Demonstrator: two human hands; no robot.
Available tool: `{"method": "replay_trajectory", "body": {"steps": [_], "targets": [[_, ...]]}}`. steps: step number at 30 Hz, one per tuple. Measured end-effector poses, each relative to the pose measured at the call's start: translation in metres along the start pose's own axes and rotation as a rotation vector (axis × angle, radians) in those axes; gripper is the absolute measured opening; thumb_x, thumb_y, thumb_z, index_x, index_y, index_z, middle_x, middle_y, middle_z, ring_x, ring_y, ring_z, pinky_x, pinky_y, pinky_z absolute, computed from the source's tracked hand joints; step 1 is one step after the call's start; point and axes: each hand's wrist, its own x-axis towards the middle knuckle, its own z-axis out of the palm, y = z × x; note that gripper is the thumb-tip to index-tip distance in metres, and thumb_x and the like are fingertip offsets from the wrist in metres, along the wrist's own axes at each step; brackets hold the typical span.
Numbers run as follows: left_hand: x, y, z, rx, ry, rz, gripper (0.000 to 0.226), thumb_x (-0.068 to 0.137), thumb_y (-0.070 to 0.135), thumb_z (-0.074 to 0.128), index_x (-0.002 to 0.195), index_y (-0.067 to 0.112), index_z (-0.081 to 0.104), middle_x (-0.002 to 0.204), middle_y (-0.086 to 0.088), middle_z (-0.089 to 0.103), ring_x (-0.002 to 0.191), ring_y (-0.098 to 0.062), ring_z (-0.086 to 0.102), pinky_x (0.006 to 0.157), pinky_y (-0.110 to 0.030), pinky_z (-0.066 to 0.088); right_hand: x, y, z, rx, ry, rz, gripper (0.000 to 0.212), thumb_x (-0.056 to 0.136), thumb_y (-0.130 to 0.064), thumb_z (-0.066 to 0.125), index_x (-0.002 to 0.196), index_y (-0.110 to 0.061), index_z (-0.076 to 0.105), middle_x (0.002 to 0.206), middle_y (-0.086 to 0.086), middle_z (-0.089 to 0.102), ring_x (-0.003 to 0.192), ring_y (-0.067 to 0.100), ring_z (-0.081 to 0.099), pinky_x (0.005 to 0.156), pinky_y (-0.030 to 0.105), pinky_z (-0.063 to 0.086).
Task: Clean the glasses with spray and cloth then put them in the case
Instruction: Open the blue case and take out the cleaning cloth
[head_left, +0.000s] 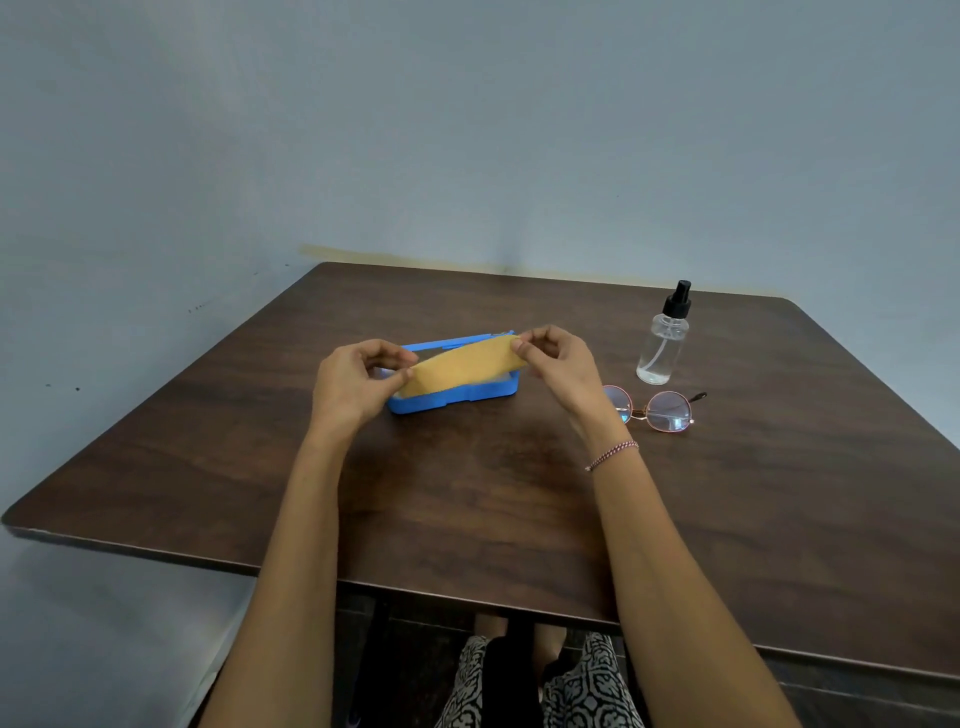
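1. No readable text, numbers or signs anywhere.
2. Bottle (663, 340): clear, no label or brand visible.
3. Case (457, 400): plain blue, no print seen.
4. Cloth (462, 371): plain yellow, no logo.
5. Glasses (655, 410): any frame marking too small to tell.
6. Table (467, 499): wood grain only, no stickers.

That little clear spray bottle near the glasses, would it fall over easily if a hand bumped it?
Probably yes. The spray bottle stands upright, tall and narrow on a small base, so a sideways knock could tip it. Only a little liquid shows at the bottom, so it is likely light. Being round, it might then roll toward the glasses on the smooth table.
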Motion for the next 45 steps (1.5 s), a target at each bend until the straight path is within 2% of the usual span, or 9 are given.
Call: {"method": "replay_trajectory", "body": {"steps": [4, 8, 12, 16, 19, 30, 36, 40, 45], "targets": [[-0.008, 0.012, 0.003, -0.032, -0.053, 0.099, 0.027, 0.081, 0.008, 0.069, 0.092, 0.032, 0.069, 0.080, 0.013, 0.067, 0.068, -0.008, 0.056, 0.069, -0.024, 0.047, -0.009, -0.007, -0.010, 0.183, 0.056, -0.035, 0.007, 0.090, -0.014, 0.061, 0.084, -0.018, 0.061, 0.081, -0.003, 0.066, 0.082, 0.008, 0.060, 0.080, 0.028, 0.053], [-0.014, 0.028, 0.022, -0.039, -0.250, 0.140, 0.026, 0.083, 0.002, 0.062, 0.099, 0.019, 0.072, 0.089, 0.010, 0.068, 0.077, 0.005, 0.059, 0.071, -0.004, 0.042, -0.015, -0.013, -0.019, 0.352, 0.092, -0.076, 0.010, 0.090, -0.006, 0.059, 0.086, -0.015, 0.060, 0.077, 0.001, 0.067, 0.081, 0.016, 0.063, 0.070, 0.033, 0.056], [-0.013, 0.044, 0.044, -0.086, -0.477, 0.167, 0.018, 0.085, 0.005, 0.064, 0.094, 0.018, 0.072, 0.090, 0.012, 0.069, 0.079, 0.011, 0.059, 0.076, -0.010, 0.046, -0.020, -0.017, -0.024, 0.401, 0.123, -0.116, 0.012, 0.088, -0.008, 0.064, 0.090, -0.019, 0.059, 0.070, -0.009, 0.069, 0.066, 0.008, 0.061, 0.056, 0.025, 0.050], [-0.007, 0.063, 0.059, -0.329, -0.621, 0.089, 0.026, 0.084, 0.015, 0.069, 0.110, 0.016, 0.067, 0.109, 0.006, 0.070, 0.103, -0.002, 0.064, 0.092, -0.016, 0.047, -0.020, -0.015, -0.026, 0.393, 0.126, -0.145, 0.014, 0.085, -0.013, 0.068, 0.092, -0.023, 0.061, 0.073, -0.007, 0.069, 0.071, 0.016, 0.059, 0.066, 0.031, 0.046], [-0.001, 0.073, 0.067, -0.398, -0.702, 0.096, 0.027, 0.083, 0.009, 0.069, 0.109, 0.011, 0.067, 0.104, 0.001, 0.071, 0.100, -0.007, 0.066, 0.093, -0.019, 0.049, -0.018, -0.014, -0.027, 0.402, 0.122, -0.156, 0.016, 0.084, -0.009, 0.068, 0.094, -0.019, 0.060, 0.071, -0.004, 0.069, 0.067, 0.013, 0.060, 0.062, 0.027, 0.047], [0.008, 0.052, 0.082, -0.388, -0.578, -0.040, 0.008, 0.083, 0.013, 0.069, 0.090, 0.011, 0.071, 0.081, -0.004, 0.072, 0.073, -0.012, 0.068, 0.068, -0.024, 0.058, -0.012, -0.013, -0.027, 0.425, 0.267, -0.191, 0.018, 0.081, -0.009, 0.071, 0.091, -0.021, 0.062, 0.072, 0.000, 0.070, 0.071, 0.014, 0.062, 0.070, 0.034, 0.050], [0.010, 0.054, 0.079, -0.598, -0.386, -0.136, 0.009, 0.090, 0.011, 0.061, 0.088, 0.010, 0.070, 0.070, -0.001, 0.072, 0.060, -0.010, 0.068, 0.055, -0.021, 0.055, -0.018, -0.020, -0.022, 0.327, 0.060, -0.247, 0.008, 0.087, -0.017, 0.064, 0.095, -0.018, 0.064, 0.062, -0.003, 0.068, 0.072, 0.013, 0.063, 0.076, 0.021, 0.049], [0.014, 0.053, 0.075, -0.632, -0.308, -0.194, 0.017, 0.094, 0.008, 0.053, 0.102, 0.003, 0.067, 0.083, -0.007, 0.070, 0.070, -0.015, 0.068, 0.056, -0.022, 0.056, -0.022, -0.020, -0.018, 0.217, 0.015, -0.273, 0.031, 0.099, -0.024, 0.042, 0.089, -0.007, 0.066, 0.067, 0.004, 0.069, 0.075, 0.000, 0.063, 0.073, 0.013, 0.046], [0.013, 0.055, 0.076, -0.679, -0.283, -0.241, 0.014, 0.094, 0.008, 0.052, 0.098, 0.007, 0.066, 0.089, -0.006, 0.068, 0.079, -0.015, 0.067, 0.064, -0.025, 0.057, -0.014, -0.011, -0.018, 0.148, 0.123, -0.247, 0.010, 0.092, -0.023, 0.058, 0.088, -0.019, 0.066, 0.081, 0.002, 0.070, 0.079, 0.008, 0.064, 0.070, 0.021, 0.050]]}}
